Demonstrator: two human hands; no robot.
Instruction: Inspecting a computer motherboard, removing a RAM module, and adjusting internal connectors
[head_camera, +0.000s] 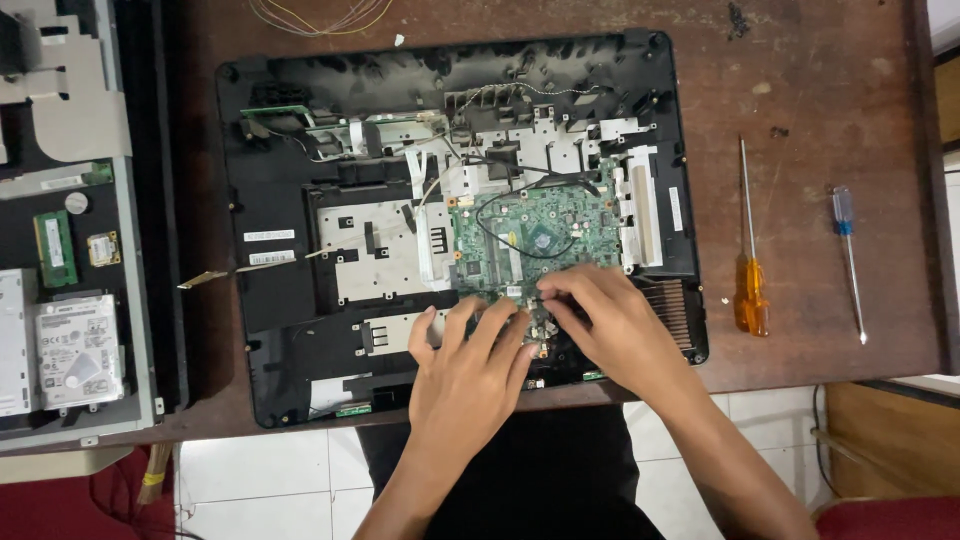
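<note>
An opened black laptop chassis (280, 340) lies on a brown wooden table (820, 90), its green motherboard (530, 225) exposed right of centre. My left hand (470, 375) rests on the board's lower edge with fingers spread and flat. My right hand (610, 320) sits just to its right, with fingertips pinched at a small black part or cable near the board's bottom edge. A thin black wire loops across the board above both hands. What the right fingers pinch is too small to identify.
An orange-handled screwdriver (750, 290) and a blue-handled one (848, 250) lie right of the chassis. At left sits another opened device (130, 300) with a hard drive (78, 345) and a green memory stick (54, 248). Coloured wires (320, 15) lie at the top edge.
</note>
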